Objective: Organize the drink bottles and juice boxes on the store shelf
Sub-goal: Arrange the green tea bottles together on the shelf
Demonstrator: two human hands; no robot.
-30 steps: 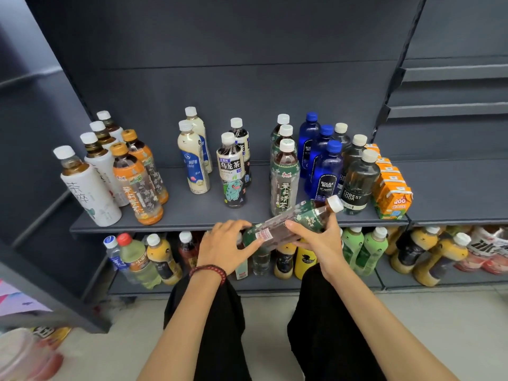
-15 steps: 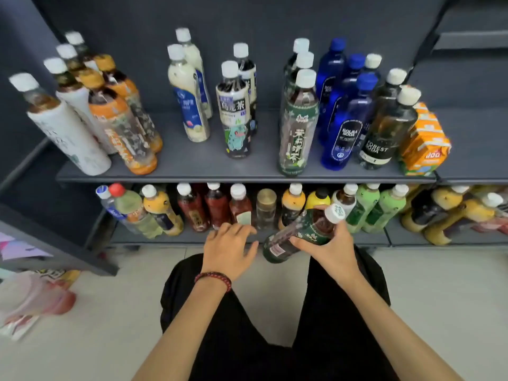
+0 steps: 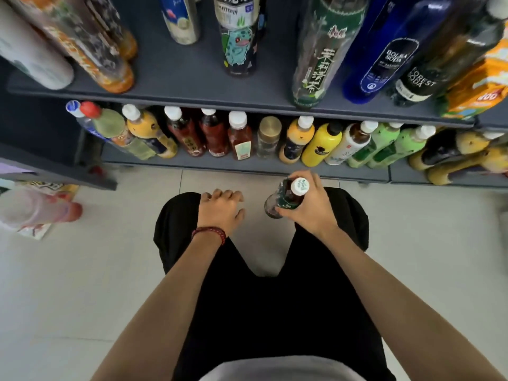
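My right hand (image 3: 309, 206) grips a green-labelled tea bottle (image 3: 287, 198) with a white cap, held upright low over the floor between my knees. My left hand (image 3: 221, 209) rests on my left knee with fingers loosely curled, holding nothing. Above, the upper shelf (image 3: 192, 93) carries a matching green tea bottle (image 3: 320, 50), a cartoon-label tea bottle (image 3: 239, 42), blue soda bottles (image 3: 384, 56), a dark soda bottle (image 3: 428, 72) and orange juice boxes (image 3: 478, 89). The lower shelf (image 3: 247, 167) holds a row of mixed bottles.
Orange-bottomed bottles (image 3: 101, 59) and a white bottle (image 3: 30, 56) lean at the upper shelf's left end. A pink-red plastic object (image 3: 38, 209) lies on the tiled floor at the left. Yellow bottles (image 3: 450, 158) lie on the lower shelf's right section.
The view has tipped down and closer. My right hand lowered the tea bottle from shelf height to between my knees and turned it upright. My left hand let go and came down onto my knee.
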